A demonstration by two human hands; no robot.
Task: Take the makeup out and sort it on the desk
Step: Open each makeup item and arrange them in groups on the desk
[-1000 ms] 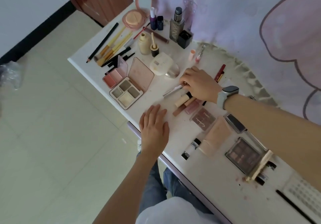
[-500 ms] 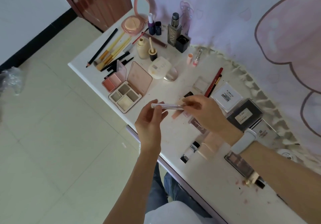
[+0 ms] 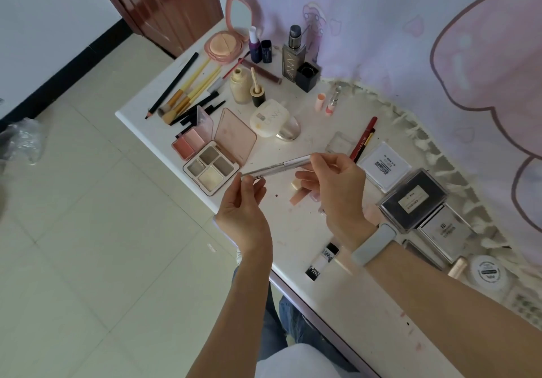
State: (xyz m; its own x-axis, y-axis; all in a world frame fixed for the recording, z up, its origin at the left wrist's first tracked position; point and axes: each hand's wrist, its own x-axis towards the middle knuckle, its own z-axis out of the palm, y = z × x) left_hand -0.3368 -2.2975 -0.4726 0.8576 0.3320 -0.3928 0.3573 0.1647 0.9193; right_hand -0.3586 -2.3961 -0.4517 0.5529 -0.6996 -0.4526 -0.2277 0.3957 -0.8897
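While both hands (image 3: 293, 198) pinch it, silver tube (image 3: 278, 166) hovers

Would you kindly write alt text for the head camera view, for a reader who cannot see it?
Two bare hands hold a slim silver cosmetic pen level above a white desk, the left hand pinching one end and the right hand the other. Open eyeshadow palettes, brushes and bottles lie around.
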